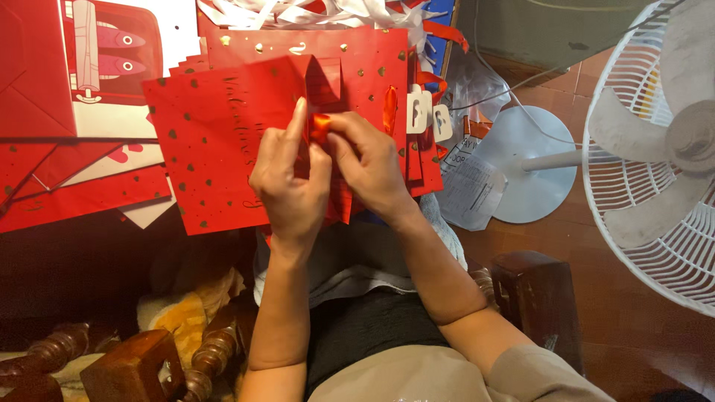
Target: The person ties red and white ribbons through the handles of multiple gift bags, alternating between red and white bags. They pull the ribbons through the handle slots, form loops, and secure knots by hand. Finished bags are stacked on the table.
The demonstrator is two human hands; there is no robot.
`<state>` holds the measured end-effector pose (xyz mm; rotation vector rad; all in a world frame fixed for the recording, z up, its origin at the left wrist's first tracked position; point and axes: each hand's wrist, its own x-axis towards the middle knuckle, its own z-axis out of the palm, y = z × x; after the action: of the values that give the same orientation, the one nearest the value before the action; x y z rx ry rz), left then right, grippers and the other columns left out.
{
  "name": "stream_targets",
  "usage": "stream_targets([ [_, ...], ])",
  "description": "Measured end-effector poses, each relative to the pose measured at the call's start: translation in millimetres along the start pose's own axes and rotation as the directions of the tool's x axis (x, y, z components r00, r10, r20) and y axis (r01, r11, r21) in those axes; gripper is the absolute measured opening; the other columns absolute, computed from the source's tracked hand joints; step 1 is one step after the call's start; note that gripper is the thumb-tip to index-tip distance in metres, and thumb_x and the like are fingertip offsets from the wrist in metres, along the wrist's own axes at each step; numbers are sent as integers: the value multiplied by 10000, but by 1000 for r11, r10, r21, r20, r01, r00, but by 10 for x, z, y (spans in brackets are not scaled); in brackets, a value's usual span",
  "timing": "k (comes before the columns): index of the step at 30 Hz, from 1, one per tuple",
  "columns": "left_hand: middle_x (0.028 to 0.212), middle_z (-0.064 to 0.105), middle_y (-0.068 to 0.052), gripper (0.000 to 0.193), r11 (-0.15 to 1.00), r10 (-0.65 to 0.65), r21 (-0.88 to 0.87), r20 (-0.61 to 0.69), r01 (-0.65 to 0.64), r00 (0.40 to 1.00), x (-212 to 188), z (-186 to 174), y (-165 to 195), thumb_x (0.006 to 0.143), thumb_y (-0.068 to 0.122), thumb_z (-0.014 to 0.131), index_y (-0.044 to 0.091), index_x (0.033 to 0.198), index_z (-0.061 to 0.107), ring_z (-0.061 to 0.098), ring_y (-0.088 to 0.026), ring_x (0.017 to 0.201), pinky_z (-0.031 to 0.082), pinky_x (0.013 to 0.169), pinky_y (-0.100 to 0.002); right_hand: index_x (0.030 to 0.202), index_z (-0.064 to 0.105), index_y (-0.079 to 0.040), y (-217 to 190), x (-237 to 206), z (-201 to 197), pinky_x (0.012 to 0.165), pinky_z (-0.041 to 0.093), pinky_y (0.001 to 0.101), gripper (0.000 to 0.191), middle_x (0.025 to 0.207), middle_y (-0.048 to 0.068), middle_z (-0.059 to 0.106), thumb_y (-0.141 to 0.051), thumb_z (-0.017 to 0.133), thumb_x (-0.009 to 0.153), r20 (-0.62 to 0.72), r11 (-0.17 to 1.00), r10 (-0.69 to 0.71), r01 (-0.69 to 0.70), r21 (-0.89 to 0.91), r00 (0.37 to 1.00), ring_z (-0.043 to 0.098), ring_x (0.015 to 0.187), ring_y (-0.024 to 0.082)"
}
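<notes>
My left hand and my right hand meet over a red paper gift bag speckled with gold, held flat in front of me. Both hands pinch a shiny red ribbon at the bag's upper edge. The left index finger points up along the fold. More red bags of the same kind lie stacked behind it, with red ribbon handles showing at the right side.
A white pedestal fan with a round base stands at the right on a tiled floor. Flat red and white printed bags lie at left. Dark wooden chair arms flank my lap. White ribbon strips pile at the top.
</notes>
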<state>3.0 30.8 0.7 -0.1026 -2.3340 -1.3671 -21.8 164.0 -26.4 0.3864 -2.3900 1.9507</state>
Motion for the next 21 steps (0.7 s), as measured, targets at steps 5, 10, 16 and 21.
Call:
stream_targets([
  [5, 853, 505, -45, 550, 988, 98, 126, -41, -92, 994, -61, -261, 302, 944, -72, 693, 101, 1461, 624, 537, -142, 727, 493, 689, -282, 1350, 561, 1, -163, 31, -38, 960, 535, 335, 320, 1143, 122, 681, -93, 530, 1045, 334, 985, 51, -102, 138, 941, 648, 1053, 208],
  [10, 820, 504, -21, 586, 993, 78, 89, -33, -74, 996, -85, -419, 484, 897, -94, 720, 128, 1435, 650, 545, -109, 709, 503, 692, -247, 1407, 480, 39, -245, 27, -102, 1042, 477, 395, 444, 1261, 206, 621, -128, 535, 999, 527, 999, -6, -20, 43, 850, 602, 1185, 333],
  [16, 834, 509, -19, 516, 995, 40, 97, -54, -34, 998, -58, -417, 535, 901, -119, 692, 114, 1362, 687, 540, -82, 669, 491, 652, -233, 1394, 472, 67, -434, -77, -189, 1139, 447, 457, 503, 1406, 317, 542, -112, 667, 966, 257, 904, -151, 239, -355, 954, 513, 1355, 463],
  [21, 862, 486, -20, 487, 997, 40, 64, -62, -36, 997, -16, -361, 565, 898, -135, 685, 110, 1319, 704, 526, -68, 644, 475, 624, -229, 1449, 520, -47, -767, -247, -288, 1083, 520, 429, 430, 1395, 231, 620, -44, 643, 1037, 194, 873, -138, 212, -439, 971, 615, 1301, 412],
])
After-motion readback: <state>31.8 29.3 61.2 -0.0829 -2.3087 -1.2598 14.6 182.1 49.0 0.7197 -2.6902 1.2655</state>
